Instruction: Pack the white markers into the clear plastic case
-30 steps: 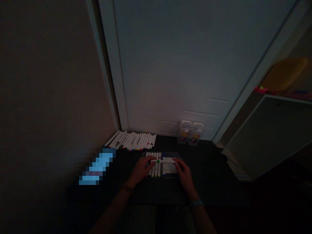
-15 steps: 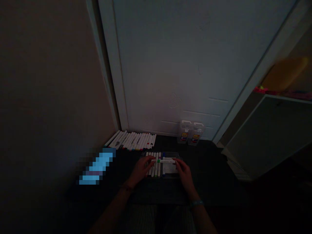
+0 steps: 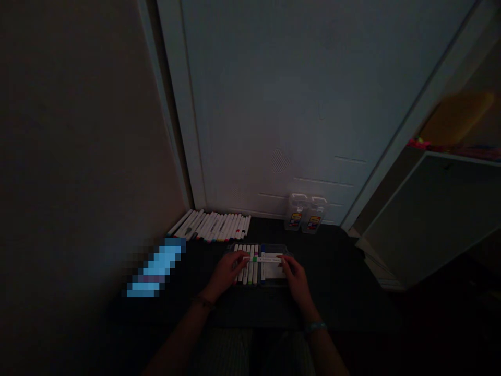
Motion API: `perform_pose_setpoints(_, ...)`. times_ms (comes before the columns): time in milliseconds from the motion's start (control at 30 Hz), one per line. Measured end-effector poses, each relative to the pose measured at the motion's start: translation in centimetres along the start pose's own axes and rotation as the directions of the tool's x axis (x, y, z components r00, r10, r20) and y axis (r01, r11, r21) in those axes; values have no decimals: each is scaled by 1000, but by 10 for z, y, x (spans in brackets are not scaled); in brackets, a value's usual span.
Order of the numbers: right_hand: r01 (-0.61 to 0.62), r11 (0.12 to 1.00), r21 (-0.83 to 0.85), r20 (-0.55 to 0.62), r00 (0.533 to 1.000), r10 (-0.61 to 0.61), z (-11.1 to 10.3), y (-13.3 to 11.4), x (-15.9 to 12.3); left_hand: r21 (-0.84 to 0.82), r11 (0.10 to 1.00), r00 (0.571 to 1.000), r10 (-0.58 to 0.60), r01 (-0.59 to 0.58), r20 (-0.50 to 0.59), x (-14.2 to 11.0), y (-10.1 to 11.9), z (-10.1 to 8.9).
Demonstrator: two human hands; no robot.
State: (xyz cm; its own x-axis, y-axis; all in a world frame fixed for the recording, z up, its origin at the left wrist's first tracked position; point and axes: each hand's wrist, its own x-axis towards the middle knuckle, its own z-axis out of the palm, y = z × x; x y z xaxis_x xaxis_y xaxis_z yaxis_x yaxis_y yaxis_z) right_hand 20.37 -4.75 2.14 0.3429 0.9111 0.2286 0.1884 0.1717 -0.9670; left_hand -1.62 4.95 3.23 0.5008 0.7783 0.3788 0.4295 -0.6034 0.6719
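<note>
Between my two hands a white marker [image 3: 268, 259] with a green band lies level, just above an opened clear plastic case [image 3: 274, 284]. My left hand [image 3: 229, 269] pinches its left end, and my right hand [image 3: 291, 271] pinches the right end. Below my left fingers, several white markers [image 3: 250, 274] stand side by side in the left half of the case. A blue-ended marker [image 3: 263, 266] lies in the right half, beside a pale card or insert [image 3: 274, 270] partly covered by my right fingers.
A row of white markers [image 3: 215, 225] with coloured ends lies at the back left of the dark table [image 3: 336, 297]. Two clear cases [image 3: 295, 216] with labels stand upright against the white door [image 3: 293, 104]. A bright blurred-out rectangle [image 3: 158, 266] is at the left.
Both hands keep their pinch on the marker and have hardly moved. The scene is slightly differently lit.
</note>
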Motion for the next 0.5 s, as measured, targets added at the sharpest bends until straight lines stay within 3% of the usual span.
perform_pose_setpoints(500, 24, 1000, -3, -3, 1000, -24, 1, -1, 0, -17, 1000, 1000, 4, -4, -2, 0, -4, 2)
